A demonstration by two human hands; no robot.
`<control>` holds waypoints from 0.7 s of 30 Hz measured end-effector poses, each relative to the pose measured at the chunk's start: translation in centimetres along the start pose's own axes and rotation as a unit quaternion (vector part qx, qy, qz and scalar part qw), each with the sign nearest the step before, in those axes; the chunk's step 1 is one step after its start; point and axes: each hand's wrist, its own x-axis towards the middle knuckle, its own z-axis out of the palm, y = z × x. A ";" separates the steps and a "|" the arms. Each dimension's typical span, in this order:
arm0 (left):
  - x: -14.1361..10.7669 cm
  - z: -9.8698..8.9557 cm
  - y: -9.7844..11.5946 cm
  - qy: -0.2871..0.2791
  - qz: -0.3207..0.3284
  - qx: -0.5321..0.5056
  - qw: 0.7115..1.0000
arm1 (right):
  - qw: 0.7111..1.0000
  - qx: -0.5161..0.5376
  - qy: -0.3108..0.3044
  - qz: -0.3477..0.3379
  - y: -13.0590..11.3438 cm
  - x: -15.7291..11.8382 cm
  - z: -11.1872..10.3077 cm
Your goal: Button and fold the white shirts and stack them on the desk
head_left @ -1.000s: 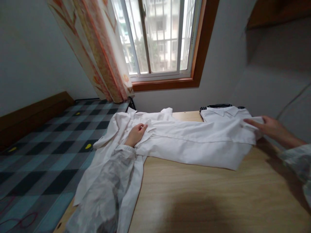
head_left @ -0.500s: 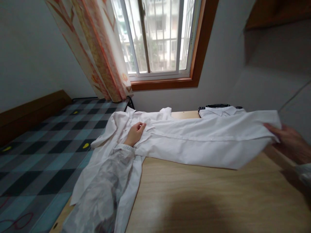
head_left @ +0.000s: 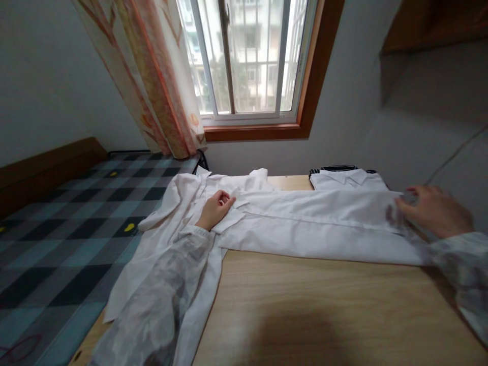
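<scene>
A white shirt (head_left: 305, 223) lies across the wooden table, one long part stretched out to the right and the rest bunched at the left, hanging over the table's left side. My left hand (head_left: 218, 207) rests on the bunched part near the middle, thumb and fingers curled together on the fabric; what they pinch is too small to make out. At the right end of the stretched part is my right hand (head_left: 434, 209), blurred, its thumb and fingers apart beside the cloth edge.
Folded clothes, white over black (head_left: 346, 178), lie at the table's back right. A checkered bed (head_left: 84, 223) adjoins the table (head_left: 305, 305) on the left. Behind are a curtain (head_left: 163, 91) and a window (head_left: 251, 66). A wooden shelf (head_left: 434, 25) hangs at upper right.
The right end of the shirt has come down onto the table. My right hand has let go of it and moved slightly left. My left hand has barely moved.
</scene>
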 end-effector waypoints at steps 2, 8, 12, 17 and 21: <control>-0.2 0.0 0.4 0.022 0.028 -0.007 0.999 | 0.994 0.003 0.008 -0.113 -5.1 -0.8 -0.3; -0.8 -0.1 1.4 -0.064 0.094 -0.009 0.993 | 0.908 0.209 -0.157 -0.327 -25.6 -4.0 -0.7; -0.8 -0.5 1.2 -0.093 0.072 -0.057 0.991 | 0.870 0.223 -0.214 -0.384 -36.0 -6.1 1.9; -0.8 -0.6 1.0 -0.101 0.072 -0.072 0.990 | 0.858 0.212 -0.215 -0.417 -40.5 -7.2 5.8; -0.9 -0.5 1.6 -0.117 0.096 -0.064 0.986 | 0.860 0.247 -0.217 -0.391 -40.2 -7.6 7.1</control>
